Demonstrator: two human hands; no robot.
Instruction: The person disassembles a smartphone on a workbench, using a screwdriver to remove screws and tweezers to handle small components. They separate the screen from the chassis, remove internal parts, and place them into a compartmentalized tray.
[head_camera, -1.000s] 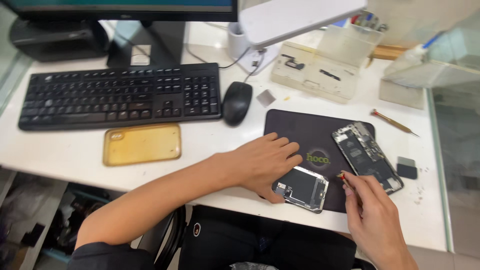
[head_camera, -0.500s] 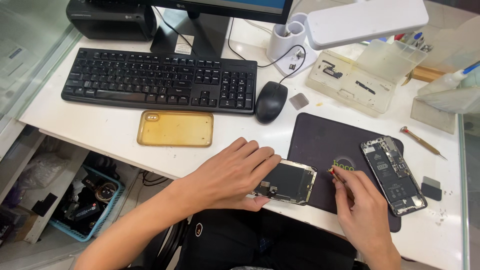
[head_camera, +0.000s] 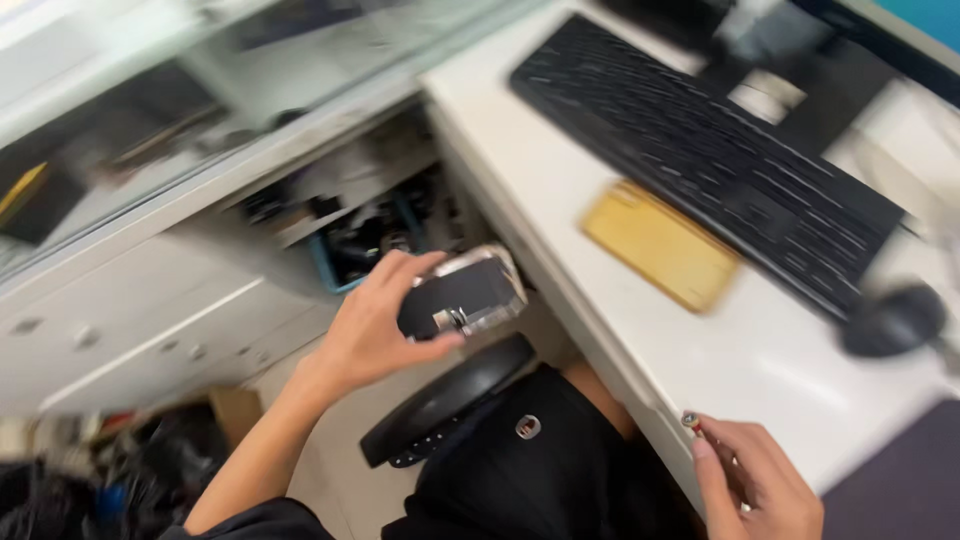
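Far left, blurred clutter on the floor (head_camera: 120, 470) beneath white drawers (head_camera: 140, 330). Next, a blue bin (head_camera: 345, 255) under the desk, packed with dark tangled parts too blurred to name. Left hand (head_camera: 375, 325) held out beside the desk edge, fingers clamped round an opened phone body (head_camera: 462, 295), clear of the white desk (head_camera: 560, 190). Further right on it, gold phone case (head_camera: 660, 245), black keyboard (head_camera: 700, 140), mouse (head_camera: 890, 320). Right hand (head_camera: 755, 480) pinching a small screwdriver (head_camera: 690, 422) at the desk edge.
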